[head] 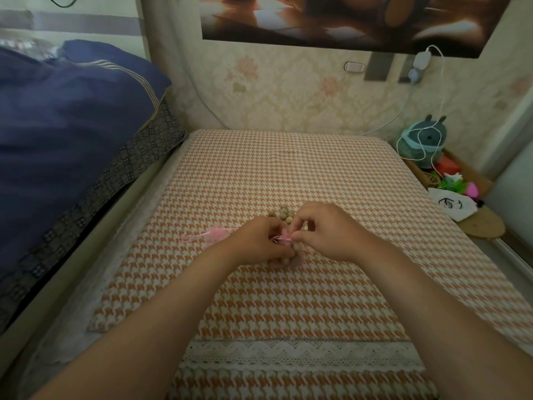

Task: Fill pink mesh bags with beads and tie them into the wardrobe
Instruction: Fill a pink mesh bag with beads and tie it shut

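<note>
Pink mesh bag (pixel 284 236) pinched by left hand (pixel 259 241) and right hand (pixel 328 232), round tan beads (pixel 284 212) behind, houndstooth cloth (pixel 288 168) beneath

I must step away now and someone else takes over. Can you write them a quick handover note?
Left hand and right hand: both pinch the top of the held pink mesh bag over the checked cloth.
Bagged beads show below the fingers; loose beads lie just behind the hands.
Spare pink bag lies flat on the cloth, left of the hands.
Done: the held bag seems filled.
Left: close it, fill the spare, and tie both into the wardrobe, which is not in view.
</note>
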Action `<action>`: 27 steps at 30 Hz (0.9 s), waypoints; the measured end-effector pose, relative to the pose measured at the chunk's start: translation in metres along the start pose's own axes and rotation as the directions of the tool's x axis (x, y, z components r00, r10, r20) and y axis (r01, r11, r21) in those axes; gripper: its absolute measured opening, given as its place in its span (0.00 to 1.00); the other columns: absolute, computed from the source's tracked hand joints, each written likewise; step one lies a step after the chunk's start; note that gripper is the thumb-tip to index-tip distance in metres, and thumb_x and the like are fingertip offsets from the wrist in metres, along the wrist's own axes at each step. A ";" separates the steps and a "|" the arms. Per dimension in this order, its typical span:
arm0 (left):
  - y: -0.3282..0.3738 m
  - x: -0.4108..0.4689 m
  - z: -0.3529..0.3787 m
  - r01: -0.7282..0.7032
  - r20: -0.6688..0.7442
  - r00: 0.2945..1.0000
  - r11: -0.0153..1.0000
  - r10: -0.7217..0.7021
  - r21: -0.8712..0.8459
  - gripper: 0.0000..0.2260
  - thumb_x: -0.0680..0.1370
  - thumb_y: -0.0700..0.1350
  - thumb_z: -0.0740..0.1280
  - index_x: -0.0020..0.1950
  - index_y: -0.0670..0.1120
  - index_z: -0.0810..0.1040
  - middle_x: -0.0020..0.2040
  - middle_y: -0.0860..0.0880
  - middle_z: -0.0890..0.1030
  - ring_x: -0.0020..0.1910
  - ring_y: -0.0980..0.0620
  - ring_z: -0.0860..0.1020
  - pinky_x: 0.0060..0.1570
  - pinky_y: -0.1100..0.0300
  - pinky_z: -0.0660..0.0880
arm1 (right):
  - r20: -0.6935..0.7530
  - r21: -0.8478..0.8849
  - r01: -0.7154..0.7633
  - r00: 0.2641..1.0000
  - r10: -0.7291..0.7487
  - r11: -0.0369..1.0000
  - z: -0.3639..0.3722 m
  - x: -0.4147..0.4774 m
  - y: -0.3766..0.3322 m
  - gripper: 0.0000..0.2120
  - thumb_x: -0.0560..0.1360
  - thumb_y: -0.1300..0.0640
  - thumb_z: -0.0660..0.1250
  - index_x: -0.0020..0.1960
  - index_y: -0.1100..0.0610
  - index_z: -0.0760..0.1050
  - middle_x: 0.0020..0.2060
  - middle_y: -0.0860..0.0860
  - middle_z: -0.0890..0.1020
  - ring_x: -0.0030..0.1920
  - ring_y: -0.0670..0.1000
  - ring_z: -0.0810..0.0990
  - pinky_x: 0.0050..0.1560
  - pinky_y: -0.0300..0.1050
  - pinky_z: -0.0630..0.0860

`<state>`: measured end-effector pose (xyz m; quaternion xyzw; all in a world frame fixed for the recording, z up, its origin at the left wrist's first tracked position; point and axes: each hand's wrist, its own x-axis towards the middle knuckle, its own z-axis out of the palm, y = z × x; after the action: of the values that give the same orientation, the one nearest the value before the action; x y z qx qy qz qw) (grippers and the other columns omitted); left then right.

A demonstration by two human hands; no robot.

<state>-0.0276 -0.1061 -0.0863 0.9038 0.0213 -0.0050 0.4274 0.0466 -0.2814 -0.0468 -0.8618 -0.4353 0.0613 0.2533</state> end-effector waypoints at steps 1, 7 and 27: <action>0.000 0.000 0.000 -0.014 -0.009 1.000 1.000 0.015 0.024 0.07 0.71 0.47 0.76 0.45 0.50 0.80 0.39 0.52 0.83 0.38 0.54 0.81 0.43 0.53 0.79 | 0.018 -0.013 0.005 1.000 -0.005 1.000 0.000 0.000 0.000 0.03 0.77 0.50 0.72 0.45 0.47 0.81 0.47 0.41 0.79 0.45 0.39 0.75 0.51 0.42 0.73; 0.002 -0.002 0.002 -0.038 0.010 0.999 0.998 0.038 0.056 0.18 0.69 0.47 0.79 0.56 0.50 0.80 0.45 0.51 0.84 0.45 0.51 0.82 0.50 0.49 0.80 | 0.060 -0.150 -0.031 0.997 0.040 0.988 0.000 0.000 0.000 0.07 0.74 0.42 0.74 0.48 0.43 0.84 0.47 0.39 0.78 0.43 0.39 0.74 0.45 0.41 0.72; 0.004 -0.008 -0.001 -0.017 0.040 0.999 0.998 0.019 -0.055 0.16 0.70 0.44 0.77 0.57 0.49 0.82 0.48 0.51 0.85 0.48 0.52 0.83 0.54 0.50 0.80 | 0.029 -0.109 -0.108 0.993 0.112 0.988 0.003 -0.005 0.000 0.07 0.72 0.40 0.76 0.46 0.41 0.87 0.44 0.39 0.84 0.46 0.42 0.80 0.47 0.45 0.78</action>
<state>-0.0355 -0.1078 -0.0824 0.8917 0.0047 -0.0189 0.4522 0.0428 -0.2838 -0.0502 -0.8956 -0.3942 0.0666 0.1953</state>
